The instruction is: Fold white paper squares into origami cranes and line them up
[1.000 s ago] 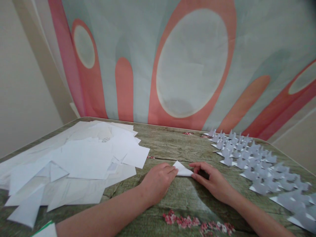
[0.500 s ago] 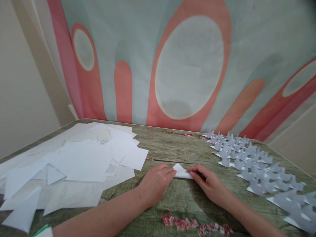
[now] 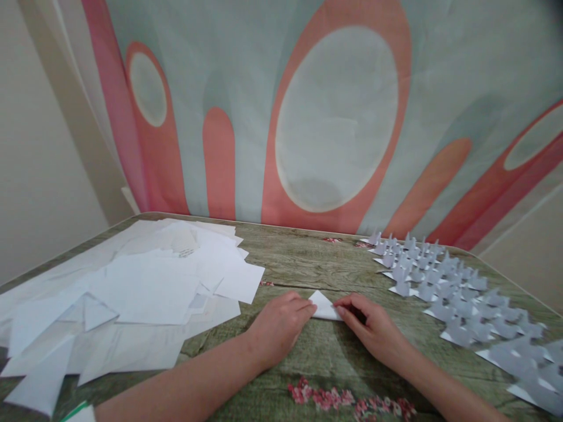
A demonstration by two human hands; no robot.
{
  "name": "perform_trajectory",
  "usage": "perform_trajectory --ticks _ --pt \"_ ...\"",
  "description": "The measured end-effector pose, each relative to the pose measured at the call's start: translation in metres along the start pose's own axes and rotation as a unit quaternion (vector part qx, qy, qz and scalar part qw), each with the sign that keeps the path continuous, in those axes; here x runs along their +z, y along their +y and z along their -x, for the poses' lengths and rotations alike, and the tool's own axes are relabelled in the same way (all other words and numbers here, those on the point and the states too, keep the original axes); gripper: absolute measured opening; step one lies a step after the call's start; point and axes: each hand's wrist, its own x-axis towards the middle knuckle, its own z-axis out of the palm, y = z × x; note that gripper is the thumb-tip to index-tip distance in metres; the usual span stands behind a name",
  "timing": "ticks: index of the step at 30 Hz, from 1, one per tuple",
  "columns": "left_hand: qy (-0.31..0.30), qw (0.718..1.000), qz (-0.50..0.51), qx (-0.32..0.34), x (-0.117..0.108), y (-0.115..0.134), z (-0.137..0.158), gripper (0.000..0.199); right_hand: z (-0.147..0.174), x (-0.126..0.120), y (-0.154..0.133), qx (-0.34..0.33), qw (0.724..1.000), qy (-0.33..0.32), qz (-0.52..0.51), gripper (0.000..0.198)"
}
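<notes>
Between my hands is a small folded piece of white paper, triangular with its point facing away from me, held on or just above the table. My left hand is closed, its fingertips on the paper's left side. On the right corner, my right hand pinches the paper between thumb and fingers. Parts of the paper's edges are hidden under the fingertips.
A wide heap of loose white paper sheets covers the table's left side. Along the right stand rows of several small folded white paper figures. The wood-patterned table meets a coral-and-grey patterned backdrop behind.
Both hands keep hold of the folded paper in nearly the same place. The paper's front edge looks slightly flatter and shows a little more of its face.
</notes>
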Motion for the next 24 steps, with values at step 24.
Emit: perform_trajectory --ticks 24 --pt "0.006 1.000 0.025 -0.008 -0.0002 -0.0052 -0.0020 0.028 -0.0016 -0.0036 0.0014 0.025 0.999 -0.015 -0.016 0.022"
